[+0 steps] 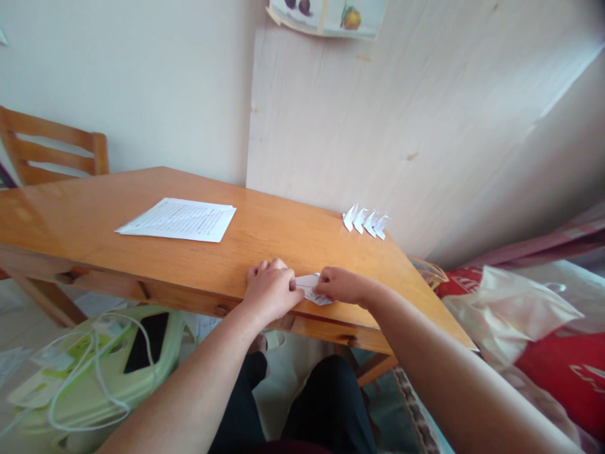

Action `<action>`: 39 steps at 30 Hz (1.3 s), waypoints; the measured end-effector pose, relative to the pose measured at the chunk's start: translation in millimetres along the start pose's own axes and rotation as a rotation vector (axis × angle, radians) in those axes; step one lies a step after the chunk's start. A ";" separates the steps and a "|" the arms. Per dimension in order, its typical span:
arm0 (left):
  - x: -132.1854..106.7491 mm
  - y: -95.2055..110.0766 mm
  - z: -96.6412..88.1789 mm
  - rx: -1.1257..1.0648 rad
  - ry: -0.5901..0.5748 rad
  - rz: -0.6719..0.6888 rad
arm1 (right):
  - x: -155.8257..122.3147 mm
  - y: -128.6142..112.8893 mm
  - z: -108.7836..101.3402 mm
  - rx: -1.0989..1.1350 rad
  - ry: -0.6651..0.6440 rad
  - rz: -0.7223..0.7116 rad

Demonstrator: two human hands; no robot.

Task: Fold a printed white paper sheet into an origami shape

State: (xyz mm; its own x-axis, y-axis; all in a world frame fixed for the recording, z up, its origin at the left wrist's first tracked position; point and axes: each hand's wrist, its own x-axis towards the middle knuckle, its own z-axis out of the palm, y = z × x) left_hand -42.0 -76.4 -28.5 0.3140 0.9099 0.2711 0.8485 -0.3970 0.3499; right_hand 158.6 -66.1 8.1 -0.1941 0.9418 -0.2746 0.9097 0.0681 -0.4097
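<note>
Now the folded paper (308, 283) is at your twelve o'clock, on the table (283, 227). Your right hand (339, 285) pinches its three-o'clock side; your left hand (270, 287) touches its nine-o'clock side, but whether it pinches, I cannot tell.

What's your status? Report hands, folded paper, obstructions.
Left fingers, right fingers: both on folded paper. Paper near front edge of table. Printed sheets and folded pieces lie apart, not in the way.
</note>
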 end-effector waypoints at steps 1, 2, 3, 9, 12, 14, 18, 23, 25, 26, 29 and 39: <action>0.0 1.2 -0.1 0.010 0.002 -0.004 | -1.0 0.4 0.3 0.012 0.007 0.005; 0.0 3.2 -0.1 0.024 0.008 -0.007 | -1.7 0.6 0.5 0.023 0.014 0.010; 0.1 5.9 0.0 0.041 0.018 -0.010 | -2.3 0.6 0.7 0.034 0.021 0.014; 4.4 23.5 9.4 0.119 0.090 -0.012 | -3.8 -1.0 -0.1 0.092 0.040 0.026; 8.4 24.0 17.0 0.134 0.075 -0.043 | -4.9 0.1 -0.3 0.134 0.054 0.029; 11.0 21.8 20.4 0.122 0.060 -0.053 | -6.0 1.8 0.1 0.175 0.071 0.028; 14.0 17.0 21.2 0.073 0.024 -0.048 | -9.3 6.8 2.5 0.290 0.109 0.038; 12.8 14.1 16.8 -0.009 0.003 -0.007 | -16.0 11.2 7.0 0.467 0.137 0.064; 10.7 14.5 14.4 -0.040 0.007 0.024 | -17.0 12.5 9.3 0.524 0.155 0.067; 9.3 15.2 13.2 -0.051 0.009 0.038 | -16.7 13.3 10.6 0.548 0.165 0.065; 4.1 19.1 10.1 -0.059 0.030 0.093 | -12.5 16.9 14.9 0.602 0.192 0.051; -10.6 30.7 1.7 0.052 0.055 0.429 | -9.2 27.4 27.6 0.759 0.320 -0.004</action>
State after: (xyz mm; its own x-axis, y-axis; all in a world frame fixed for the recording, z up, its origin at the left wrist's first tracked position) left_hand -18.5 -98.1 -22.2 0.6208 0.6555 0.4301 0.6671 -0.7298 0.1495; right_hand 175.2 -82.0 -24.6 0.0215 0.9981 -0.0579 0.3916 -0.0617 -0.9181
